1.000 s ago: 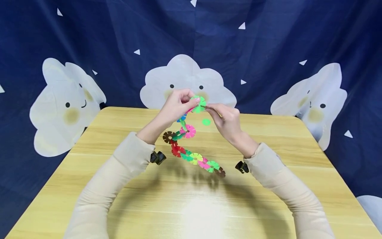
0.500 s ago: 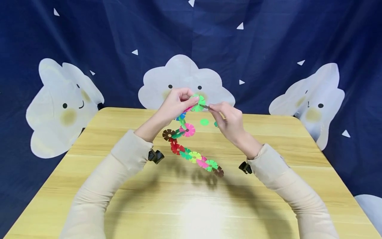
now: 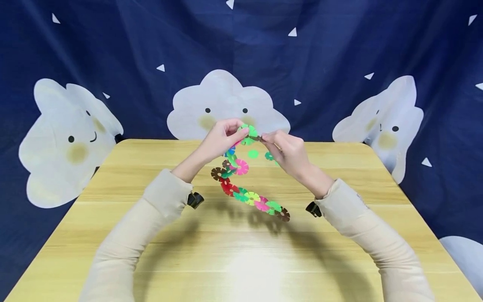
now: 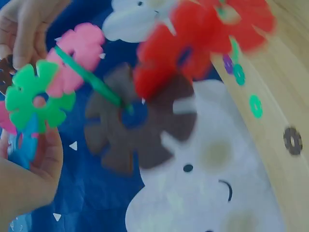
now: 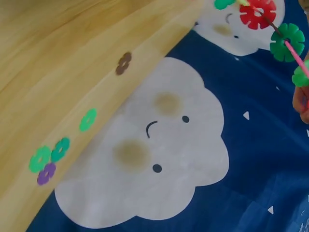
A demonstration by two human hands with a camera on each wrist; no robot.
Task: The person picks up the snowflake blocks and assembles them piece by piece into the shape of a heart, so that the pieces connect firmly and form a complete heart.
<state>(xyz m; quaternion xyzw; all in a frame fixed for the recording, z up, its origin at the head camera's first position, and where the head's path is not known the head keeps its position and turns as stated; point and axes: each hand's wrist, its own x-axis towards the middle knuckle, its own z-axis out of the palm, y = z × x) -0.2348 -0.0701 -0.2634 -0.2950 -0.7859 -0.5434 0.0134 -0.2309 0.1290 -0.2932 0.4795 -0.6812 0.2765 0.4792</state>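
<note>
The left hand [image 3: 222,141] pinches the upper end of the chain of notched plastic snowflake discs [image 3: 228,188], thumb lying against the bright green disc [image 3: 247,133] there. The right hand [image 3: 287,152], just right of the chain's top, grasps a brown snowflake disc [image 3: 259,139] between thumb and curled fingers; it is held nearly edge-on and meets the green disc's right side, though how deeply its slot engages cannot be told.

From the left hand the chain dangles in a zigzag over the wood-grain table [image 3: 339,163], its lower end swinging out rightward to a brown disc [image 3: 284,214]; its shadow falls below.

Beyond the chain, loose discs lie on the table: a green one [image 5: 88,120], a brown one [image 5: 123,63], and a close cluster of teal [image 5: 60,149], light green [image 5: 39,158] and purple [image 5: 46,173]. In the head view the right hand blocks part of that cluster, and the left hand covers some upper links. Behind the chain hangs a navy curtain [image 3: 320,63] with white clouds [image 3: 228,100].

Both forearms reach in from below the chain, the left sleeve [image 3: 132,228] slanting from its left, the right sleeve [image 3: 371,228] from its right, wrists raised and turned inward.
</note>
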